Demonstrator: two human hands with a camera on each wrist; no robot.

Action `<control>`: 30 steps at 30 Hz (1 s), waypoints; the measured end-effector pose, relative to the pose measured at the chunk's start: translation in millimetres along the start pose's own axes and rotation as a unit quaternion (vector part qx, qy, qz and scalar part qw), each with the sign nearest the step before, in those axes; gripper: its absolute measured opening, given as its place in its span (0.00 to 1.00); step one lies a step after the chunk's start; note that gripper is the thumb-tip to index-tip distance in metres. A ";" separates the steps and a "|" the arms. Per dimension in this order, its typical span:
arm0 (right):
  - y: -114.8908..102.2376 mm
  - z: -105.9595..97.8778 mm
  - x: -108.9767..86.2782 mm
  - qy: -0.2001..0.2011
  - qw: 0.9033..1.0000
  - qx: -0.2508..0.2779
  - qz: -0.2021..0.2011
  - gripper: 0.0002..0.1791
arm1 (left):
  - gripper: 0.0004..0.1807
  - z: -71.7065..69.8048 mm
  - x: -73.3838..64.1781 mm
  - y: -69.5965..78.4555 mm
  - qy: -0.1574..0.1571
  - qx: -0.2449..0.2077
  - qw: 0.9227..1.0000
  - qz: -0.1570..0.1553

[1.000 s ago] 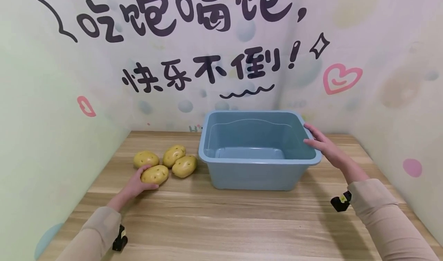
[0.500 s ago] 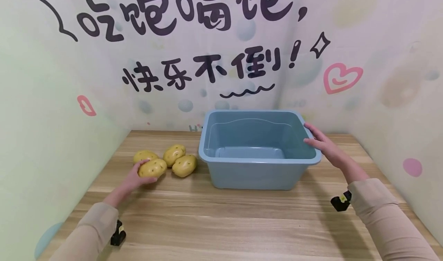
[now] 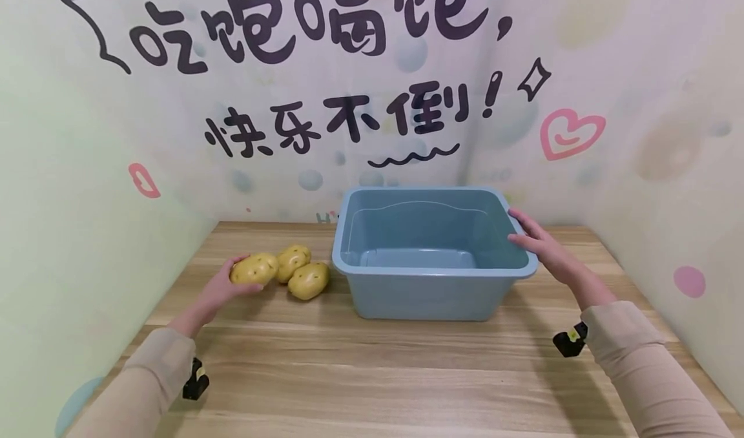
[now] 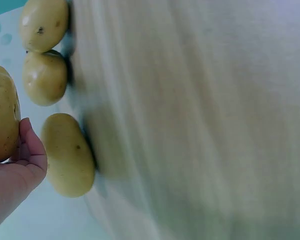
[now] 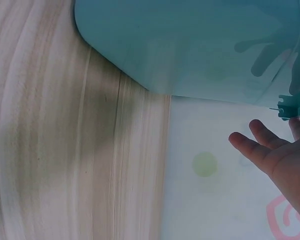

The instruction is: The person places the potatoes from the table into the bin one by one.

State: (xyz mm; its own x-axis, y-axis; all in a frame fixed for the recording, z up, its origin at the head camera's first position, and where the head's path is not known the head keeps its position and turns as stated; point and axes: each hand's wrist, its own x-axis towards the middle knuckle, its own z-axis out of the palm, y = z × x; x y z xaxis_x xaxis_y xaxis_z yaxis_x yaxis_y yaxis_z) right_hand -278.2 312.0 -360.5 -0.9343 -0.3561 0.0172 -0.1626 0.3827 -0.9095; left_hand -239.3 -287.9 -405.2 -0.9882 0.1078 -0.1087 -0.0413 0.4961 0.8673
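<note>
Your left hand [image 3: 221, 289] pinches a potato [image 3: 254, 269] between thumb and fingers, held clear of the wooden table [image 3: 378, 373], left of the blue tub [image 3: 436, 272]; three other potatoes [image 4: 67, 155] sit on the table close by. Your right hand [image 3: 549, 254] rests at the tub's right rim, fingers spread apart

On the wall [image 3: 273, 196] before me, I made out black lettering [image 3: 352, 121], “吃饱喝饱,” above “快乐不倒!”; lower, a small “H” [image 3: 320, 218] showed.
</note>
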 end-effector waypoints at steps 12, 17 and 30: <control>-1.7 0.3 -2.2 -0.001 1.000 0.001 -0.007 0.38 | 0.48 -8.3 10.5 23.6 -0.010 0.009 1.000 0.011; -2.0 0.0 -1.7 -0.004 1.000 0.017 -0.010 0.38 | 0.48 -10.1 13.9 37.1 -0.013 0.006 1.000 0.019; -2.1 0.8 -1.8 -0.002 1.000 0.023 -0.008 0.38 | 0.48 -14.0 18.5 68.2 -0.013 0.038 0.998 0.040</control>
State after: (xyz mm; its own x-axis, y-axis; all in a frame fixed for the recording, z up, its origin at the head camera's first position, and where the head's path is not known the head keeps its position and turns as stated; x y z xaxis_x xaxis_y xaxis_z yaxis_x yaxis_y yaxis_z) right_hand -276.0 311.2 -359.0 -0.9305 -0.3650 0.0314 -0.1638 0.3378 -0.9269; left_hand -262.5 -264.1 -341.2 -0.9836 0.1717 -0.0552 0.0490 0.5487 0.8346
